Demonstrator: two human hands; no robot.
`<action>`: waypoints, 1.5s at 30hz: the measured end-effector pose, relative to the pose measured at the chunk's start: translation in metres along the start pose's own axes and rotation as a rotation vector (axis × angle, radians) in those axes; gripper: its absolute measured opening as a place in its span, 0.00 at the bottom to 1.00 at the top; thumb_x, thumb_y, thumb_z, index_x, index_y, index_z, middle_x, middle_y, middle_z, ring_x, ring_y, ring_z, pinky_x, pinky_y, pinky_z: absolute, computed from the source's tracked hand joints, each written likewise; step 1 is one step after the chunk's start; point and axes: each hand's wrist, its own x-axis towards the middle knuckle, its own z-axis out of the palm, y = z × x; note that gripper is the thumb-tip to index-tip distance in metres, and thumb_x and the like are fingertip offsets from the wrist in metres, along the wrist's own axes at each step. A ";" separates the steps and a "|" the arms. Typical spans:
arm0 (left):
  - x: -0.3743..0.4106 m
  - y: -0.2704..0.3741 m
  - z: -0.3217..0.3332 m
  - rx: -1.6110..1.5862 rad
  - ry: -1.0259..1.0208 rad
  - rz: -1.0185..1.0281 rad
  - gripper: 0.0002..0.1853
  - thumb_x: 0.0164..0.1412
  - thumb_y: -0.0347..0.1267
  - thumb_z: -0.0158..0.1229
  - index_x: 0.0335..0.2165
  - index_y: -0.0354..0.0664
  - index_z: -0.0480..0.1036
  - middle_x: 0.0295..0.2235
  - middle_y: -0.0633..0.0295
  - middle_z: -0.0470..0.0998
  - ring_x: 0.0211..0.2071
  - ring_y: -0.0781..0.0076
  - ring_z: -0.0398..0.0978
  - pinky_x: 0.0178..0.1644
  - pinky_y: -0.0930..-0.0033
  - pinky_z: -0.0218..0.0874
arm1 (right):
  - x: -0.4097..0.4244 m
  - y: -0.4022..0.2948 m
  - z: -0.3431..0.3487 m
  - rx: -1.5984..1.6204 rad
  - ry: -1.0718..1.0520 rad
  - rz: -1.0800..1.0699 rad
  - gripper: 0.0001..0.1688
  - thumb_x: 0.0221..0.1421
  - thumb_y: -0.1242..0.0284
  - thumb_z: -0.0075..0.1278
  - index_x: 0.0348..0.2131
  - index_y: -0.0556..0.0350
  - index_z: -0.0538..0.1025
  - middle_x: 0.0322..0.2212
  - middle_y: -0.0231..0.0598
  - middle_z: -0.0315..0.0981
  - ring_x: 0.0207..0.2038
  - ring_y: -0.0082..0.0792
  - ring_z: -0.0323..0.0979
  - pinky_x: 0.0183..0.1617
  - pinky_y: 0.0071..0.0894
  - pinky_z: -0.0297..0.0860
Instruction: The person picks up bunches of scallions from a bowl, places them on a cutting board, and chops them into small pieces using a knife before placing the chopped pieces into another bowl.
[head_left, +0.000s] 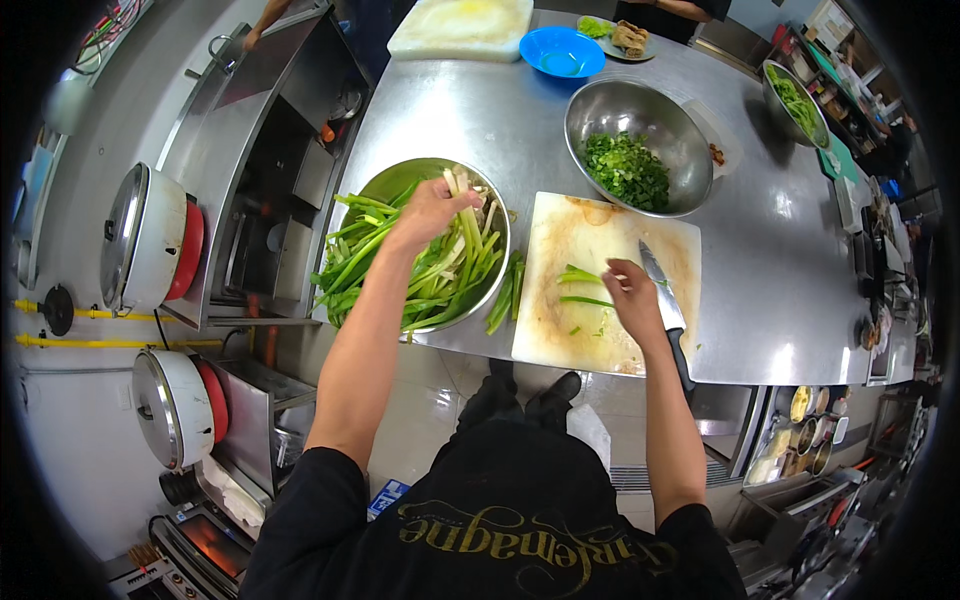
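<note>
My left hand (435, 210) grips the pale ends of some green onions (469, 225) over a large steel bowl (491, 180) heaped with more green onions. My right hand (628, 289) is above a stained white cutting board (544, 240), beside a few green onion pieces (579, 275); whether its fingers hold anything is unclear. A chef's knife (661, 289) with a black handle lies on the board, just right of that hand, its handle past the front edge. Several green stalks (508, 296) lie between bowl and board. Behind the board, a tilted steel bowl (679, 142) holds chopped greens (626, 169).
Toward the back of the steel table (757, 285) are a blue bowl (562, 52), a thick white board (457, 30) and a plate of food (630, 41). Another bowl of greens (795, 105) stands at right. Other people are at the far side.
</note>
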 end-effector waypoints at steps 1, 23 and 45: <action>0.001 0.001 -0.004 -0.004 -0.013 0.035 0.14 0.66 0.37 0.63 0.42 0.37 0.83 0.36 0.61 0.85 0.39 0.72 0.78 0.48 0.64 0.67 | -0.009 0.011 -0.012 -0.011 0.032 0.036 0.18 0.64 0.71 0.58 0.50 0.63 0.80 0.39 0.50 0.82 0.37 0.39 0.82 0.41 0.34 0.77; 0.000 0.118 0.249 0.616 -0.455 0.809 0.14 0.72 0.35 0.49 0.48 0.35 0.70 0.40 0.40 0.77 0.45 0.41 0.78 0.51 0.50 0.68 | -0.125 0.092 -0.093 -0.396 0.223 0.273 0.28 0.56 0.75 0.53 0.57 0.54 0.71 0.41 0.63 0.72 0.42 0.66 0.74 0.50 0.57 0.72; -0.004 0.014 0.382 0.732 -0.601 0.815 0.09 0.61 0.31 0.61 0.39 0.40 0.77 0.39 0.52 0.80 0.47 0.51 0.76 0.55 0.51 0.64 | -0.212 0.073 -0.125 -0.351 0.387 0.503 0.14 0.69 0.68 0.49 0.47 0.62 0.71 0.32 0.66 0.78 0.36 0.70 0.77 0.38 0.65 0.70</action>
